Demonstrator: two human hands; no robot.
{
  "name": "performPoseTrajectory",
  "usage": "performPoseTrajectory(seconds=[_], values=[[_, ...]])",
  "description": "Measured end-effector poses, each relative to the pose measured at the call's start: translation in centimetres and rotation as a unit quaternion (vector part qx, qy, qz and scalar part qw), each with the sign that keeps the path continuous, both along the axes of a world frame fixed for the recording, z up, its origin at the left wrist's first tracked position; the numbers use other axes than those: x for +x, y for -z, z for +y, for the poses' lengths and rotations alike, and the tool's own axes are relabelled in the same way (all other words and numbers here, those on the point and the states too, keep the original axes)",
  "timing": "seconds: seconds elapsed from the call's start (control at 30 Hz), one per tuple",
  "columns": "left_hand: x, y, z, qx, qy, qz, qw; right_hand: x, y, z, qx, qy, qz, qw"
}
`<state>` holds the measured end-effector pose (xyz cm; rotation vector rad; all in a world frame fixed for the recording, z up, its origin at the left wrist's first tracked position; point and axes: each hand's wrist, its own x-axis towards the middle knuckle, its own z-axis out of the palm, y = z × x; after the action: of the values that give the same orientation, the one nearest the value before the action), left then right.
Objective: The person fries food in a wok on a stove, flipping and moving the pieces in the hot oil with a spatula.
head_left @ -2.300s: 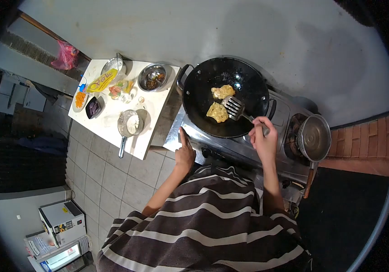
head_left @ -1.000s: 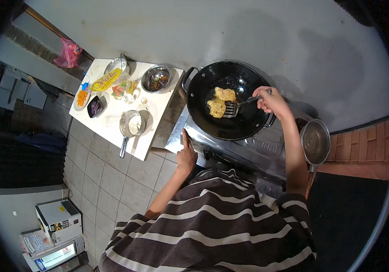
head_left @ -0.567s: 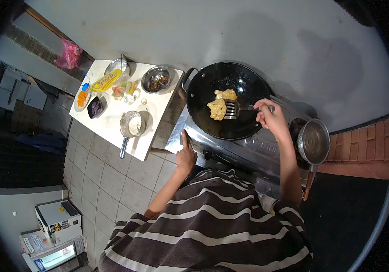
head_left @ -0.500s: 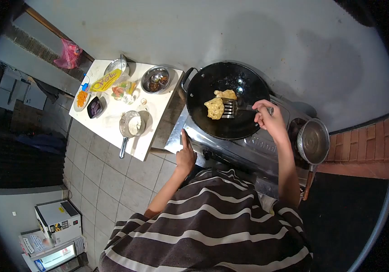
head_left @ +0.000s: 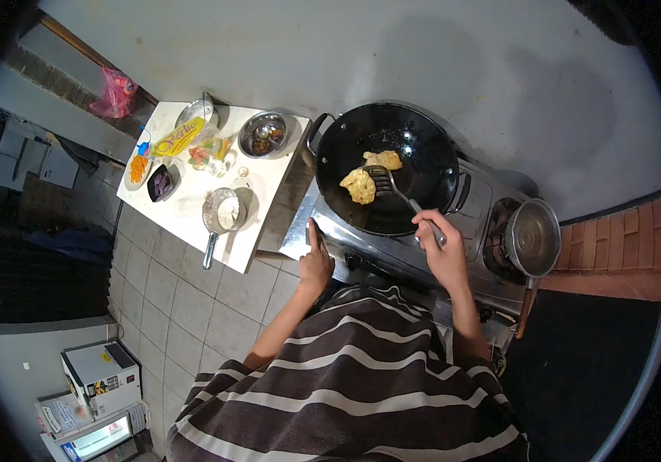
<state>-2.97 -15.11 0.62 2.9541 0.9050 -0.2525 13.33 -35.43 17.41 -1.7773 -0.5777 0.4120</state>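
Note:
My right hand (head_left: pixel 441 246) is closed around the handle of a slotted turner (head_left: pixel 380 182). The turner's head lies in a black wok (head_left: pixel 423 165), at the right edge of a browned, battered piece of food (head_left: pixel 358 187). Just above it in the wok sits a second such piece (head_left: pixel 383 159). At the front left edge of the metal gas stove (head_left: pixel 300 228), my left hand (head_left: pixel 316 262) rests with its index finger stretched out and holds nothing; its other fingers look partly curled.
A saucepan (head_left: pixel 532 237) with a wooden handle occupies the right burner. On the white table (head_left: pixel 184 208) at left are a steel bowl with a spoon (head_left: pixel 263 135), a small pan with white powder (head_left: pixel 224 212), a plate of orange strips (head_left: pixel 139 169) and a dark dish (head_left: pixel 162 182).
My right hand has moved down and left, turning the turner so its handle slants toward me. The nearer food piece has shifted slightly left. My left hand stays put.

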Motion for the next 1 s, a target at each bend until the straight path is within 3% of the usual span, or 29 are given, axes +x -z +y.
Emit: performPoseTrajectory(seconds=[0.43, 0.87, 1.0], values=[[0.3, -0.2, -0.1, -0.019, -0.013, 0.017, 1.0, -2.7, 3.8, -3.9, 0.01, 0.0, -0.064, 0.998], [-0.1, 1.5, 0.0, 0.009, -0.007, 0.001, 1.0, -4.8, 3.5, -5.9, -0.061, -0.085, -0.16, 0.982], [-0.3, 1.7, 0.1, 0.003, -0.001, -0.023, 1.0, -5.0, 3.5, -5.5, -0.055, -0.053, -0.161, 0.984]])
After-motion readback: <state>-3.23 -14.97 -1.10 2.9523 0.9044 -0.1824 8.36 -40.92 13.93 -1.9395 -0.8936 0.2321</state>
